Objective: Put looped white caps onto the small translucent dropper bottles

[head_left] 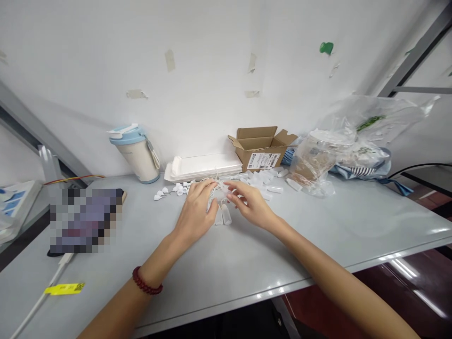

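Head view: your left hand (pixel 194 212) is curled, its fingers (pixel 201 188) closed on a small clear plastic piece (pixel 221 187), shape partly hidden. Your right hand (pixel 252 206) pinches the same piece between its fingers (pixel 235 189). Two translucent plastic tubes (pixel 222 215) lie just below your fingers on the grey worktop (pixel 247 263). Loose white plastic caps (pixel 173 190) sit left of your fingers, a loose group of more translucent tubes (pixel 263 181) right. Done so far: cannot tell whether any are fitted together; many pieces lie loose

Loose plastic tubes (pixel 264 182) (quite a scatter) block the right hand (pixel 252 205) ahead.
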A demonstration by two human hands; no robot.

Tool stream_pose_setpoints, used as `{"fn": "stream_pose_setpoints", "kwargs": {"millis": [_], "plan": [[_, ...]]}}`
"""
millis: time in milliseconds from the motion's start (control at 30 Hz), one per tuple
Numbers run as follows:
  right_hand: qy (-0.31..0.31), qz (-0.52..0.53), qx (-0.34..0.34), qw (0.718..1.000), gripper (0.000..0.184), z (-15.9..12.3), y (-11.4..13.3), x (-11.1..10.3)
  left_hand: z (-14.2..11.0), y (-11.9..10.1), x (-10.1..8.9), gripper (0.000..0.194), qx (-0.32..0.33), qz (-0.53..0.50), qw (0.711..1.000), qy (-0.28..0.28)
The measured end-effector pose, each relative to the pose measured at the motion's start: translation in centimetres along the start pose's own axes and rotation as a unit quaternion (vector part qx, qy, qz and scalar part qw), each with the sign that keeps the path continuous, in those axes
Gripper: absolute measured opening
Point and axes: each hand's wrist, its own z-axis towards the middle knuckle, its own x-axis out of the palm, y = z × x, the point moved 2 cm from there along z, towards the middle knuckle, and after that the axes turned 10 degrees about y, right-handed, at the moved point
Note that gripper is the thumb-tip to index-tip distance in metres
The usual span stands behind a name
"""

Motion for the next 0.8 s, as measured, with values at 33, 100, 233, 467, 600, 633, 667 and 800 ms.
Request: {"fn": "stream_pose_setpoints", "kwargs": {"millis": [33, 100, 233, 467, 600, 633, 667, 800], "plan": [[-0.002, -0.003, 0.000, 1.000, 0.031, 0.00, 0.02, -0.06, -0.05, -0.08, 0.04, 0.036, 0.008, 0.003, 1.000, 0.000], [-0.005, -0.007, 0.000, 1.000, 0.028, -0.02, 0.09, -0.18, -0.14, -0.26, 0.07, 0.036, 0.023, 0.007, 1.000, 0.001], [-0.007, -0.003, 0.008, 1.000, 0.026, -0.08, 0.19, -0.28, -0.33, -0.56, 0.16, 0.037, 0.043, 0.013, 0.999, 0.013], [-0.022, 0.015, 0.023, 0.999, 0.026, -0.22, 0.10, -0.26, -0.62, -0.61, 0.65, 0.036, 0.036, 0.004, 0.998, 0.044], [-0.035, 0.021, 0.023, 0.999, 0.025, -0.26, 0.29, -0.27, -0.49, -0.74, 0.29, 0.033, 0.005, -0.009, 1.000, 0.017], [-0.036, 0.021, 0.022, 0.999, 0.025, -0.27, 0.34, -0.25, -0.46, -0.77, 0.18, 0.034, -0.001, -0.013, 1.000, 0.010], [-0.038, 0.023, 0.022, 0.999, 0.024, -0.28, 0.37, -0.21, -0.43, -0.80, 0.12, 0.034, -0.005, -0.018, 1.000, 0.007], [-0.044, 0.040, 0.033, 0.998, 0.023, -0.37, 0.32, 0.08, -0.45, -0.88, 0.32, 0.036, -0.010, -0.045, 0.999, 0.021]]}}
